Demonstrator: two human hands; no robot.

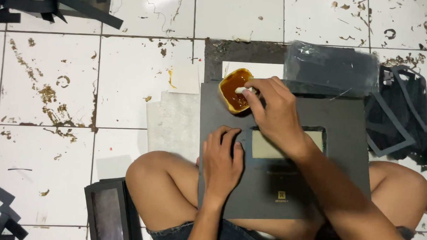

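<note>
Right now your left hand [221, 163] lies flat, grasping nothing, steadying the dark grey windowed cardboard sheet [288, 157] on your lap, while your right hand [274, 110] pinches a small white applicator [240, 90] in the yellow glue-filled cup [234, 89] just beyond.

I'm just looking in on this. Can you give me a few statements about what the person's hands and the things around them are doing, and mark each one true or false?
1. The right hand holds something small and white at the yellow bowl of brown liquid. True.
2. The left hand is lifted in the air. False: it rests flat on the dark grey board.
3. The board lies across the person's lap. True.
4. The board has no openings. False: a rectangular window is cut in it.
5. The floor is bare wood. False: it is white tile, stained, with black offcuts lying about.
</note>
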